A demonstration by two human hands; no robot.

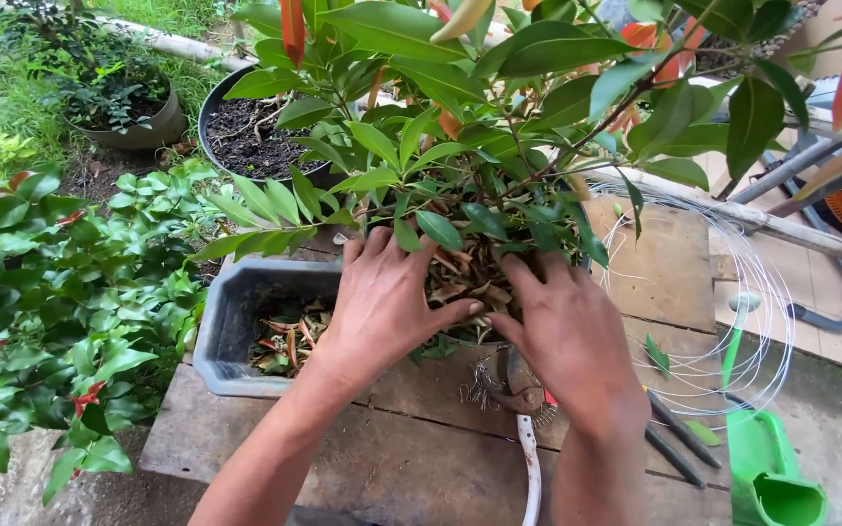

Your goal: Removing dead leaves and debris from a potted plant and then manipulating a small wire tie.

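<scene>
**Both hands at the base of a potted shrub**

Left hand [387, 307] lies palm-down on the dry brown leaf litter [460, 278] heaped at the foot of the shrub [460, 146], fingers [367, 255] spread and pushed in under the lowest green leaves. Right hand [562, 326] sits just beside it, fingers flat and pointing inward, thumb near the left thumb. Neither hand is closed round anything; both are loose and pressing on the litter.

The shrub stands in a grey rectangular planter [231, 336] on a weathered wooden worktop [411, 448]. The planter's left end is open to view and holds more dead leaves; the root area is hidden under the litter and the hands.

Judged step: working the leaf layer around the stem base, packing or clearing it; which of the two cannot be told. A next move would call for keeping the fingers low and clear of the thin stems, and for care not to shift the plant.

Near the wrists: pruning shears [526, 419] with a white handle lying on the worktop between the forearms, untouched. Loops of pale wire [733, 292] spread to the right. A green watering can [767, 468] stands at the lower right. A black pot of soil [250, 136] sits behind the planter, a leafy bush [60, 292] to the left.
</scene>
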